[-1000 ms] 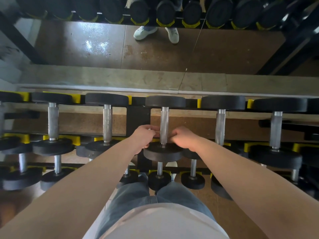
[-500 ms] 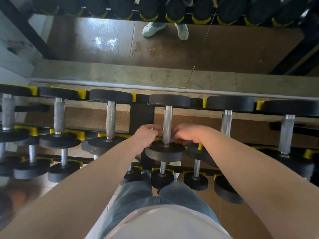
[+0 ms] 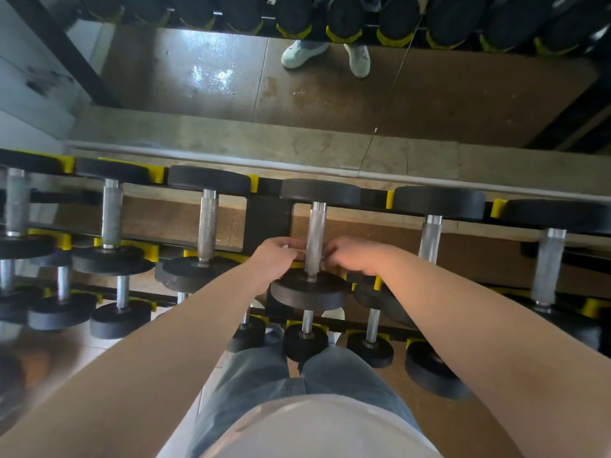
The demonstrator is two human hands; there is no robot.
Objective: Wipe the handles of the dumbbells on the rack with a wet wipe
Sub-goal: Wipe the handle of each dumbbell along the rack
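Wall mirror [image 3: 198, 77] reflecting white sneakers [image 3: 302, 52], grey stone ledge [image 3: 231, 137] below it, blue jeans [image 3: 258, 375], white shirt [image 3: 314, 431]

Left hand [image 3: 276, 259] and right hand [image 3: 355, 256] flank one dumbbell handle [image 3: 315, 228] on the rack [image 3: 267, 223].

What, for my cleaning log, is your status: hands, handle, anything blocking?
Left hand and right hand flank the lower end of the centre dumbbell handle, fingers curled in. Wipe not clearly visible. Neighbouring dumbbells stand apart, nothing blocking.
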